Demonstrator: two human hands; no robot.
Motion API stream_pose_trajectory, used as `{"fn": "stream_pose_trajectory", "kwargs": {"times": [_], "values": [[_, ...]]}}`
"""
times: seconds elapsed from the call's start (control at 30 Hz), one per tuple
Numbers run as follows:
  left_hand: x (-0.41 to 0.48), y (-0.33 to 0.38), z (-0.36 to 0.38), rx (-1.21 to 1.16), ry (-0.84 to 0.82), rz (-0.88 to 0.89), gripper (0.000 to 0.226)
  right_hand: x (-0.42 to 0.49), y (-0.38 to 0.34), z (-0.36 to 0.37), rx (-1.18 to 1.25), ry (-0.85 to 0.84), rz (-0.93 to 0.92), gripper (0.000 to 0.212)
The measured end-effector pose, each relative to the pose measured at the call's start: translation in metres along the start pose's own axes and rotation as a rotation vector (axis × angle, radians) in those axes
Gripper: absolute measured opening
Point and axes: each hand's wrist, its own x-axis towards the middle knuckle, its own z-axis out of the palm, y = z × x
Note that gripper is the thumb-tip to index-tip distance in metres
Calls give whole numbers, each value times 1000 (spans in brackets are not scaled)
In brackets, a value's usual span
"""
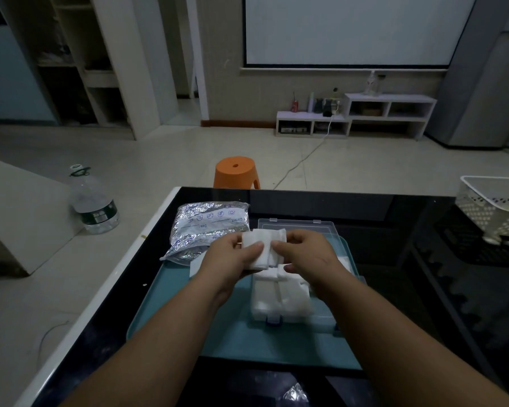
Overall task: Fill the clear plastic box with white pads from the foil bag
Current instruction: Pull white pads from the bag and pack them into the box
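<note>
— How does the white pad (262,246) look?
— Soft and folded. The left hand (229,259) and right hand (309,255) both pinch it above the clear plastic box (294,324), beside the foil bag (206,227).
— Anything hidden?
— The right forearm covers the box's right side, and the stacked pads (279,298) inside blur together.

The foil bag (202,230) carries blue print that reads upside down from here: "Content" toward its two o'clock corner and "Date" near its middle, each beside a ruled line. At nine o'clock from it, the water bottle (96,201) has a dark label too small to read.
</note>
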Motion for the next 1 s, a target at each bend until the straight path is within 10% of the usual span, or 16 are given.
{"fn": "stream_pose_trajectory", "kwargs": {"times": [1.0], "values": [[4,5,-2,-228,20,-31,33,5,5,-2,-82,129,-30,18]]}}
